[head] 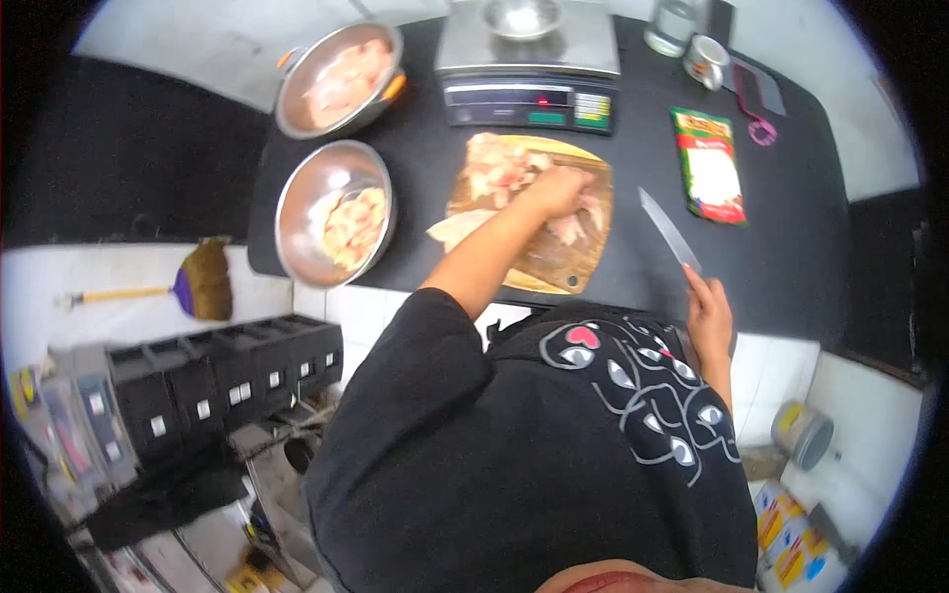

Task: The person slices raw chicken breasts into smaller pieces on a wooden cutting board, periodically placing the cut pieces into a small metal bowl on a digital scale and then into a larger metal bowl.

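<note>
My left hand (560,191) is on a piece of raw meat, apparently chicken, over the right half of a wooden cutting board (541,263). Its fingertips are blurred and partly hidden, so its grip is unclear. More raw pieces (493,167) lie at the board's upper left, and a pale piece (460,226) hangs past its left edge. In my right hand (709,307) is the handle of a kitchen knife (669,230), held right of the board with its blade pointing up and to the left.
A digital scale (530,104) bearing a small metal bowl (523,18) stands beyond the board. Two steel bowls with raw meat (348,81) (356,226) stand at left. Toward the right are a printed packet (710,167), a mug (706,61), a glass jar (671,28) and a phone (747,87).
</note>
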`<act>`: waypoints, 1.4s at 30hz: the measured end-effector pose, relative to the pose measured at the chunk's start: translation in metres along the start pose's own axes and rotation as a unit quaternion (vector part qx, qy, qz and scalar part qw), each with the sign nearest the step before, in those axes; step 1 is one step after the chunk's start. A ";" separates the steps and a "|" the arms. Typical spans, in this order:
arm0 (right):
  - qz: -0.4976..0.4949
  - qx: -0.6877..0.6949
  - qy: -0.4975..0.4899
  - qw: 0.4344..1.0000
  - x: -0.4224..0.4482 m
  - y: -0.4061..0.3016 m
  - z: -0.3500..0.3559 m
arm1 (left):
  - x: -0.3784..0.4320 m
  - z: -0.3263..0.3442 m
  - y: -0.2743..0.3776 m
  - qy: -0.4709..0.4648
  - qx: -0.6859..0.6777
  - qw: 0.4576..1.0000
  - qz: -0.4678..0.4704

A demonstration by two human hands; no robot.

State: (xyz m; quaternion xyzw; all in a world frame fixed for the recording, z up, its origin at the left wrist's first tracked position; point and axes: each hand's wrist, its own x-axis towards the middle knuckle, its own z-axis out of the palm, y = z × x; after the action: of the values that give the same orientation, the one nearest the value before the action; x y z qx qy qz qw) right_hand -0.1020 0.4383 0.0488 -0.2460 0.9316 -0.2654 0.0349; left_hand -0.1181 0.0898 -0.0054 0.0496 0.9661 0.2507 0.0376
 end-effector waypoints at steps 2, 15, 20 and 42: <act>-0.014 0.004 -0.012 1.000 0.001 0.002 0.002 | -0.019 -0.022 0.005 0.044 -0.053 0.997 -0.043; -0.044 0.110 -0.089 0.989 0.028 -0.017 0.020 | -0.247 -0.144 -0.092 0.379 0.250 0.810 -0.372; -0.057 0.222 -0.116 0.966 0.030 -0.017 0.045 | -0.179 -0.083 -0.036 0.366 0.064 0.890 -0.266; -0.058 0.055 -0.232 0.969 0.038 -0.076 0.092 | -0.061 0.053 -0.022 0.265 -0.091 0.945 -0.168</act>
State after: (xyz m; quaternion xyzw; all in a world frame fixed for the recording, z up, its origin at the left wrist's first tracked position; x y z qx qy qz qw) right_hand -0.0835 0.3204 0.0119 -0.3524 0.8659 -0.2538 0.2480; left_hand -0.0543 0.0887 -0.0593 -0.1857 0.9084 0.3316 -0.1742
